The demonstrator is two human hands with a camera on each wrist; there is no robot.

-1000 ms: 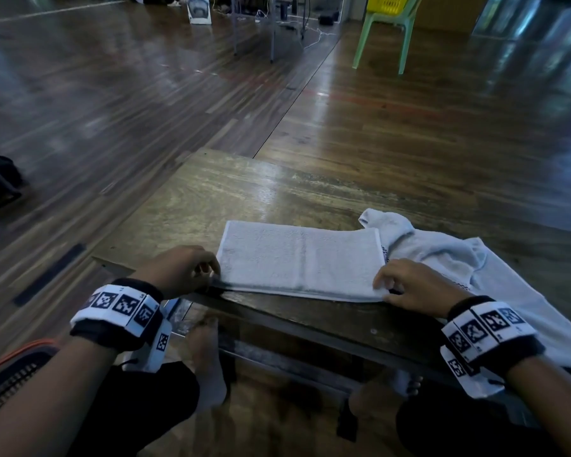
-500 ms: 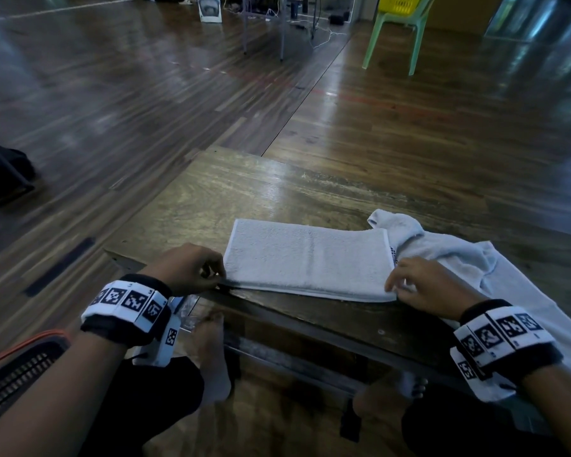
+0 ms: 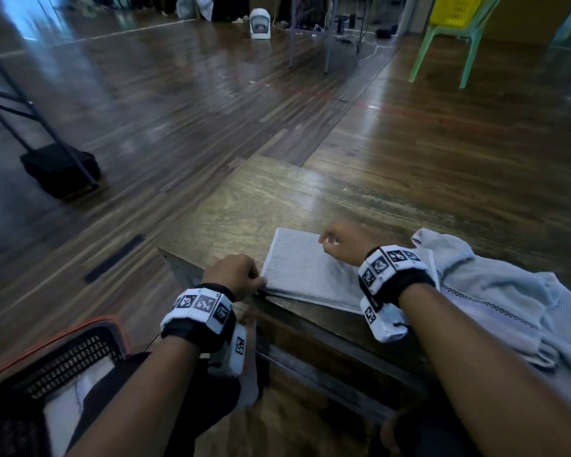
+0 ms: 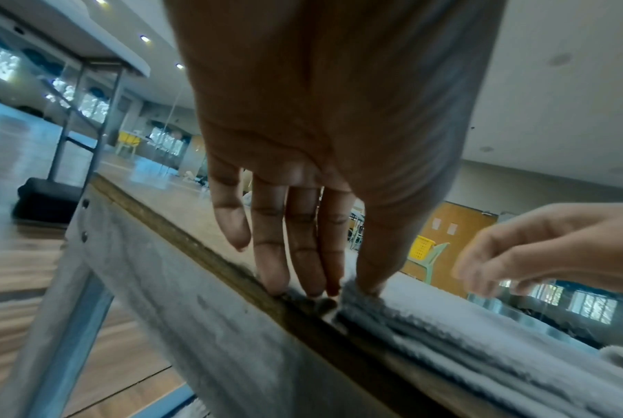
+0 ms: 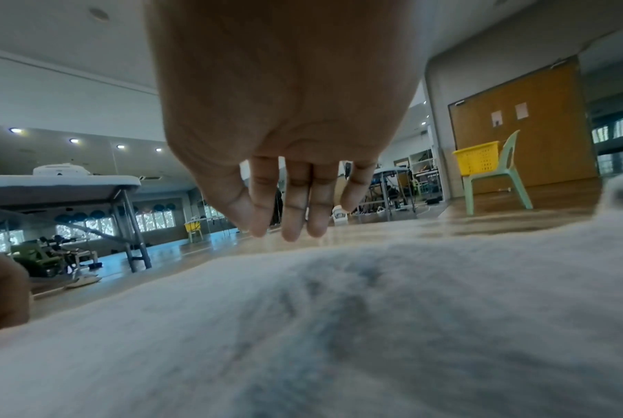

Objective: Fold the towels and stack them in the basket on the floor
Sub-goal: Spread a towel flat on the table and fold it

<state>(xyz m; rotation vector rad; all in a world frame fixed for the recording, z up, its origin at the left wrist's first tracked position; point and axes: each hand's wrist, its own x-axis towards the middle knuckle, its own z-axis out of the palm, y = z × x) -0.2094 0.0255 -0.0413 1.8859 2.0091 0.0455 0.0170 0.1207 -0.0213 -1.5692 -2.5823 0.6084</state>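
shifting inward, right hand [image 3: 343, 242] hangs slack above towel [image 3: 304, 270]; left hand [image 3: 233, 275] presses its corner.

folded towel [image 3: 304, 275]: flat at table [image 3: 244, 206] edge | loose towel [image 3: 495, 291]: crumpled just right | basket [image 3: 73, 357]: floor [image 3: 112, 159], left

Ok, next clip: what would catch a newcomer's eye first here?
A folded white towel lies at the near edge of the table, the left hand pressing its left corner and the right hand hovering over its far edge. A crumpled towel pile sits to its right, and a black basket stands on the floor at lower left.
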